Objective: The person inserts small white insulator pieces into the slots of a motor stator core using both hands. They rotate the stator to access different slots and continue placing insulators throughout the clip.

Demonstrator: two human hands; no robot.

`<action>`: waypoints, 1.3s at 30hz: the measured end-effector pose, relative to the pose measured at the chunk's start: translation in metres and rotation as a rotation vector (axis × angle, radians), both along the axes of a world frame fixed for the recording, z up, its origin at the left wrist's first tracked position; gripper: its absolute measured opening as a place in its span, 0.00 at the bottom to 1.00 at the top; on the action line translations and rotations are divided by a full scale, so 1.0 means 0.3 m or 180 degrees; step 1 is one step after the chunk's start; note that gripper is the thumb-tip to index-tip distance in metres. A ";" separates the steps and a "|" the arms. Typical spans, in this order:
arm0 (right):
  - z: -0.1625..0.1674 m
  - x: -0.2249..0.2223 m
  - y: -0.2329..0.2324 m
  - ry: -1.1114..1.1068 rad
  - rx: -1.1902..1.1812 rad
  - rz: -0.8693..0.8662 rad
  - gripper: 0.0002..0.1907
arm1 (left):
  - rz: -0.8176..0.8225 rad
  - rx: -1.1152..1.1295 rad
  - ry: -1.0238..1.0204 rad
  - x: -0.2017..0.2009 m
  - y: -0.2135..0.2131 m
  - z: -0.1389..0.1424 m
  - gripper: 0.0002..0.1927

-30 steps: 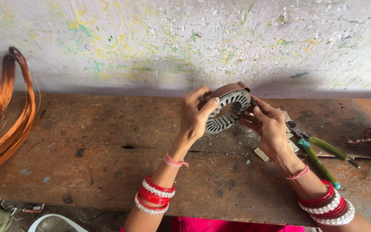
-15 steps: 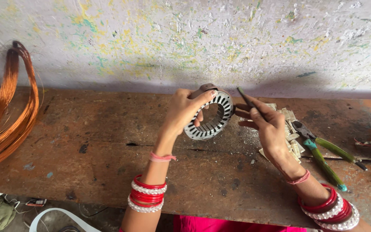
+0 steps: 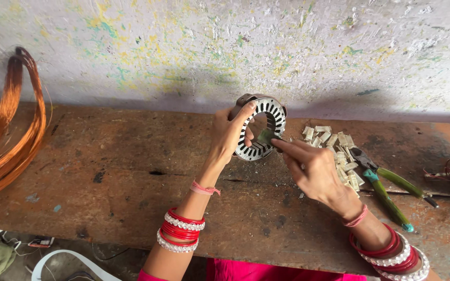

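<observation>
The left hand (image 3: 230, 132) grips a round, slotted metal stator ring (image 3: 261, 127), fingers curled over its upper rim and thumb inside the bore, holding it tilted above the rear of the worn wooden table (image 3: 121, 171). The right hand (image 3: 313, 169) meets the ring from the right, fingertips pressed together, pinching a small greenish strip (image 3: 264, 137) against the ring's inner slots. Just right of the ring a heap of pale paper slips (image 3: 337, 148) lies on the table, and beyond the heap rest green-handled pliers (image 3: 384, 182). Far left of the ring hangs a coil of copper wire (image 3: 6, 140).
</observation>
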State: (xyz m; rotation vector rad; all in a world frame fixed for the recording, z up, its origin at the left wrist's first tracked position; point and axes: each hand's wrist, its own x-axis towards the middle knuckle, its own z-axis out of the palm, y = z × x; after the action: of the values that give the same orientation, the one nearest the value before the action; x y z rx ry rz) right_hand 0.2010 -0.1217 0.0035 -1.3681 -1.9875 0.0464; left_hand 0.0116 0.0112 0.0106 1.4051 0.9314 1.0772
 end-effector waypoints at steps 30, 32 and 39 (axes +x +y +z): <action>-0.025 -0.063 0.003 -0.0059 -0.0523 -0.0395 0.29 | -0.0087 0.0526 0.0204 0.026 -0.058 0.035 0.26; -0.016 -0.060 0.001 -0.0465 -0.0379 -0.0581 0.30 | -0.0079 0.0560 0.0195 0.028 -0.068 0.039 0.28; 0.020 -0.064 -0.019 -0.0368 0.0029 -0.0519 0.22 | -0.0146 0.0742 0.0239 0.032 -0.098 0.055 0.27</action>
State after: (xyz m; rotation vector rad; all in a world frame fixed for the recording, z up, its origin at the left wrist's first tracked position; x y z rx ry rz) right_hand 0.1819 -0.1274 0.0096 -1.5531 -1.9593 -0.1190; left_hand 0.0210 -0.0183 0.0272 1.6600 0.8430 1.1327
